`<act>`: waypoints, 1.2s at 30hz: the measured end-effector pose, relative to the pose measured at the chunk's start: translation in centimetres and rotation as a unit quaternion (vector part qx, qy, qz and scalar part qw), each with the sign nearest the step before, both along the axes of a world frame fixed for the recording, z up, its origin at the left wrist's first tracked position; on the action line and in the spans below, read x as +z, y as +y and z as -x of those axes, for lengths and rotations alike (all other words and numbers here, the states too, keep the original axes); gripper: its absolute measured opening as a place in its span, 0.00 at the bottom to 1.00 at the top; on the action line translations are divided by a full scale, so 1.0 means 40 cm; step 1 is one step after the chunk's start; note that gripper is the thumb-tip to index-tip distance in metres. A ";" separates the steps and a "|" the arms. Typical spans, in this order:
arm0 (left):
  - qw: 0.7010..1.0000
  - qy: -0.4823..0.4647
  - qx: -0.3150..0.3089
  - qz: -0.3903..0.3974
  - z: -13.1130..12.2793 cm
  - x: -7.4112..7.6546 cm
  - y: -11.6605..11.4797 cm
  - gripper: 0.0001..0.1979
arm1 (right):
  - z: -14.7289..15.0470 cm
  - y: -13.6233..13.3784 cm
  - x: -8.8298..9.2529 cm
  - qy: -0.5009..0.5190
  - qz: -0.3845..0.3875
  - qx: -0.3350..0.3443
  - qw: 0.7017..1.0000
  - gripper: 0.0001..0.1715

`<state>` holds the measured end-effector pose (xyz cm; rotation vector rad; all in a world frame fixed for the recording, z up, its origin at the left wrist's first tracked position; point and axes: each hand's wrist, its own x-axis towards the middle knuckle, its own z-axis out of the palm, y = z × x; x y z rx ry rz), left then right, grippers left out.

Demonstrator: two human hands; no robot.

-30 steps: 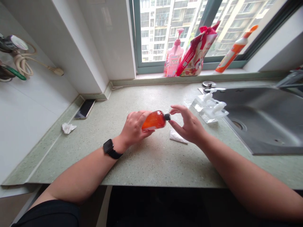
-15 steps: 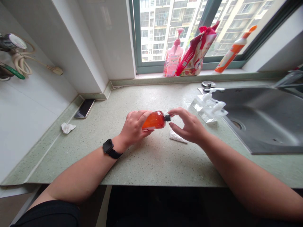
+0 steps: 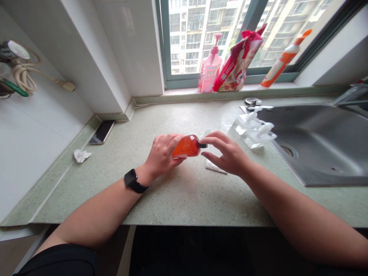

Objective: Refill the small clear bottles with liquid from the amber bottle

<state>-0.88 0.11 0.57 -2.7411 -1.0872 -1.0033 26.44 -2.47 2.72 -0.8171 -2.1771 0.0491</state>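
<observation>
While the left hand keeps a firm, clenched grip on the orange bottle above the worktop, the loosely open right hand sits around its black cap, perhaps just touching.

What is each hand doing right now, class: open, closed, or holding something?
Left hand: closed, holding a bottle of orange liquid.
Right hand: open, fingers curved beside the bottle's black cap.
</observation>
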 end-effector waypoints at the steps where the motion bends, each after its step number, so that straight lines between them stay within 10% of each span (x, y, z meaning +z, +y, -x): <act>1: 1.000 0.002 -0.002 0.002 0.000 0.000 0.000 0.30 | 0.001 0.000 -0.001 0.003 -0.001 0.002 1.000 0.15; 14: 0.999 -0.019 -0.018 0.035 0.006 0.007 -0.001 0.34 | -0.018 -0.002 0.028 0.031 -0.043 -0.032 0.998 0.19; 23: 1.000 -0.006 -0.014 0.020 0.002 0.003 -0.001 0.33 | -0.009 0.004 -0.013 0.028 0.076 -0.089 0.993 0.13; 36: 1.000 0.011 -0.005 0.020 0.002 -0.002 -0.003 0.32 | -0.002 0.002 0.001 0.021 0.030 0.002 0.999 0.05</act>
